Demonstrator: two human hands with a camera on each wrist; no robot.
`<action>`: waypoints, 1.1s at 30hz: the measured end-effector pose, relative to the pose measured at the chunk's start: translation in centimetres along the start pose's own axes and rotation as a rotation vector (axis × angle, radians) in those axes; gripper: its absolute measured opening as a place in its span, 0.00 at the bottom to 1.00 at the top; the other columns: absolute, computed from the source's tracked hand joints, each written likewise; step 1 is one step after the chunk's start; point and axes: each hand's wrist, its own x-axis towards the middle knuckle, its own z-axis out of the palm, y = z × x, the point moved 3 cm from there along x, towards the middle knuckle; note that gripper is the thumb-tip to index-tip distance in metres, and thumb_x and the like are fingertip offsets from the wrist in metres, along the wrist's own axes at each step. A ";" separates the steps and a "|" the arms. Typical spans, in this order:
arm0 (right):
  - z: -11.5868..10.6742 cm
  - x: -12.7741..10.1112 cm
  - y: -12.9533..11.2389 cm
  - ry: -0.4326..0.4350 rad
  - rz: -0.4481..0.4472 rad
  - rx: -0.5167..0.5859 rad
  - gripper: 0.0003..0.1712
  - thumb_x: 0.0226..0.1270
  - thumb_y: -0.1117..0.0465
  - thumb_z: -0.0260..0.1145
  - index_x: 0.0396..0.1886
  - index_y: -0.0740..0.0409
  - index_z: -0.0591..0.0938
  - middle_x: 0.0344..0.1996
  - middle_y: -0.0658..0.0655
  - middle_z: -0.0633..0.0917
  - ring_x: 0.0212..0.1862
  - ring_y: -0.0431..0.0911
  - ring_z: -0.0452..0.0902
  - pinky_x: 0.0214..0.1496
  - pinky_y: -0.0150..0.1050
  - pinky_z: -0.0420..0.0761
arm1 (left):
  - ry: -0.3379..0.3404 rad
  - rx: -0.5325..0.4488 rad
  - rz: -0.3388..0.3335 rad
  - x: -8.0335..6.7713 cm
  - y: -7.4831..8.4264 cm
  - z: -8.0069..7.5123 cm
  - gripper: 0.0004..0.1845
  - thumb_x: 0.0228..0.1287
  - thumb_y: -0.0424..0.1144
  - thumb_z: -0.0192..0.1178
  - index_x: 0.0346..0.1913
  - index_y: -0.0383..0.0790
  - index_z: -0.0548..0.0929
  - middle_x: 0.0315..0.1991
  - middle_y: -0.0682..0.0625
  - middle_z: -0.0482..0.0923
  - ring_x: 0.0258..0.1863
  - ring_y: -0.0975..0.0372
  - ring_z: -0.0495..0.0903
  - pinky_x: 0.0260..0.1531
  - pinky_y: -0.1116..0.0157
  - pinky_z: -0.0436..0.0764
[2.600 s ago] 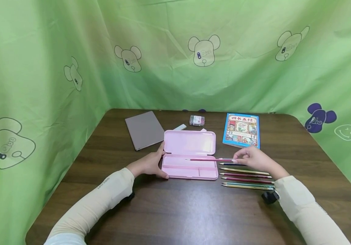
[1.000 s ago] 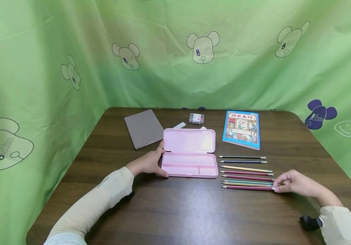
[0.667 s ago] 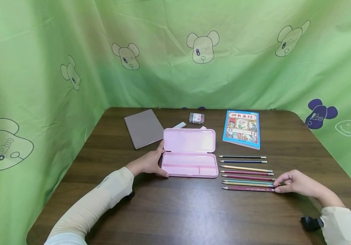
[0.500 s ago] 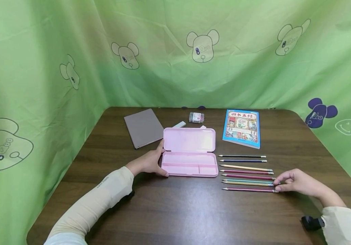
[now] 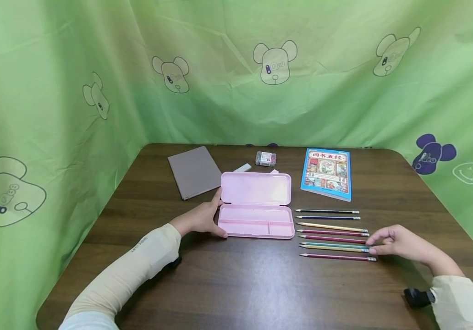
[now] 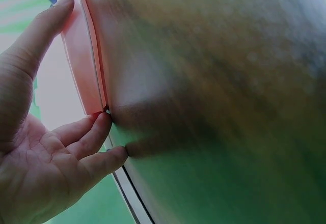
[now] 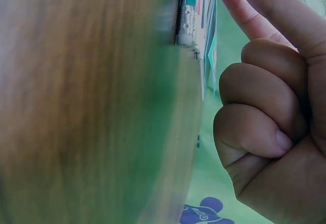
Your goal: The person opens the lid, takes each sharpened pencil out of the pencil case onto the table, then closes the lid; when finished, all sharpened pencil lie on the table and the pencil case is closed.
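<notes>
Red pencil (image 5: 338,257) laid down; case (image 5: 256,223) empty.

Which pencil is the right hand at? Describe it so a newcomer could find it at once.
Start at the open pink pencil case mid-table; a row of pencils lies to its right. The right hand touches the eraser end of the gold pencil, second from the near edge, between a teal pencil and the lone red one nearest the person.

Soft, even light fills the head view, with a pale glare on the table (image 5: 257,275) between the forearms and faint shadows under them. Edges bow outward. Both wrist views are blurred: only the left hand (image 6: 46,147) and right hand (image 7: 270,112) look sharp.
</notes>
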 end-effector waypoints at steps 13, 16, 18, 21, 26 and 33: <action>0.1 2.4 -1.3 -0.038 0.004 0.027 0.11 0.57 0.62 0.67 0.36 0.67 0.82 0.11 0.39 0.59 0.16 0.30 0.52 0.20 0.32 0.64 | 0.002 -0.006 0.010 0.0 0.1 0.0 0.73 0.36 0.52 0.76 0.71 0.37 0.28 0.66 0.46 0.65 0.63 0.56 0.66 0.63 0.57 0.63; 0.1 3.3 -1.7 -0.054 0.012 0.027 0.11 0.57 0.61 0.67 0.36 0.65 0.83 0.12 0.39 0.62 0.16 0.30 0.53 0.20 0.32 0.64 | 0.009 -0.011 0.014 0.0 0.1 0.1 0.73 0.36 0.51 0.76 0.72 0.37 0.29 0.66 0.46 0.66 0.62 0.56 0.67 0.63 0.57 0.63; 0.2 3.9 -2.0 -0.068 0.017 0.032 0.12 0.58 0.60 0.67 0.37 0.65 0.83 0.12 0.39 0.64 0.16 0.31 0.54 0.21 0.32 0.65 | 0.013 -0.015 0.020 0.0 0.1 0.1 0.73 0.35 0.51 0.77 0.72 0.37 0.29 0.65 0.46 0.67 0.62 0.56 0.67 0.62 0.57 0.64; 0.4 4.6 -2.4 -0.088 0.025 0.043 0.13 0.58 0.60 0.67 0.37 0.65 0.83 0.11 0.41 0.63 0.15 0.31 0.54 0.21 0.32 0.66 | 0.012 -0.014 0.026 0.0 0.2 0.1 0.73 0.35 0.51 0.77 0.72 0.38 0.29 0.65 0.45 0.67 0.62 0.56 0.68 0.62 0.57 0.64; 0.7 5.8 -3.1 -0.103 0.009 0.039 0.12 0.58 0.60 0.67 0.37 0.65 0.83 0.11 0.41 0.61 0.15 0.32 0.52 0.21 0.32 0.65 | 0.015 -0.017 0.026 -0.1 0.3 0.0 0.73 0.36 0.51 0.77 0.72 0.37 0.29 0.65 0.44 0.67 0.62 0.55 0.67 0.62 0.56 0.64; 1.0 7.6 -3.8 -0.110 -0.021 0.017 0.12 0.57 0.59 0.68 0.35 0.64 0.83 0.10 0.41 0.62 0.15 0.32 0.53 0.19 0.30 0.63 | 0.026 -0.026 0.034 -0.3 0.3 -0.1 0.73 0.35 0.50 0.77 0.72 0.36 0.30 0.63 0.44 0.69 0.60 0.55 0.69 0.61 0.56 0.65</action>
